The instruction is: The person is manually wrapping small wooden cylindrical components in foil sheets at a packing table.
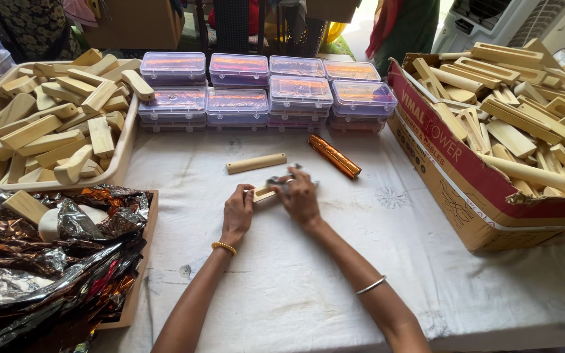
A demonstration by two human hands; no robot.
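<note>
Wooden sticks are everywhere on this table, which has a white cloth on it. I see my two hands in the middle. My left hand has its fingers closed on the near end of a small stick. My right hand lies over the other end, fingers bent down on it and on a bit of silver foil that peeks out at 12 o'clock from the hand. The stick rests flat on the cloth between both hands.

Just past my hands, at 11 o'clock, another bare stick lies alone. At 1 o'clock lies a shiny orange wrapped stick, apart from my hands.

Farther off at 12 o'clock, clear plastic boxes sit in rows, stacked, with orange things inside. At 10 o'clock a tan tray is piled with bare sticks. At 8 o'clock a flat tray holds a heap of crumpled foil, dark brown and silver, with one wood piece on top. At 2 o'clock a big cardboard box with a red edge is full of more sticks.

I wear a gold bangle on my left wrist and a silver bangle on my right arm.
</note>
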